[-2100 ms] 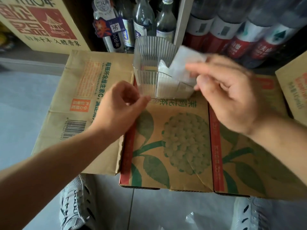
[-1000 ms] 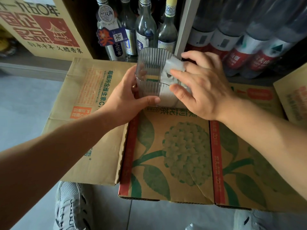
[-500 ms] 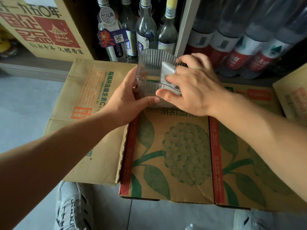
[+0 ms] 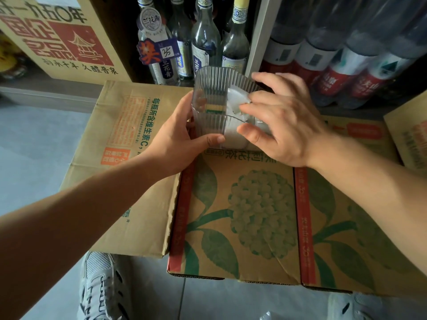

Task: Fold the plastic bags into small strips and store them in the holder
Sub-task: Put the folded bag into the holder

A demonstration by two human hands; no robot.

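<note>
My left hand [image 4: 178, 139] is gripping the holder [image 4: 212, 98] while my spread right hand [image 4: 286, 125] is pressing a bag [image 4: 235, 99] in, needing deeper seating.

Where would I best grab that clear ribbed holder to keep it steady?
Take the holder by its left wall, from the left, as the left hand does: thumb across the front, fingers behind. It stands upright on the cardboard box, and its open top is where the right hand presses the folded bag in.
</note>
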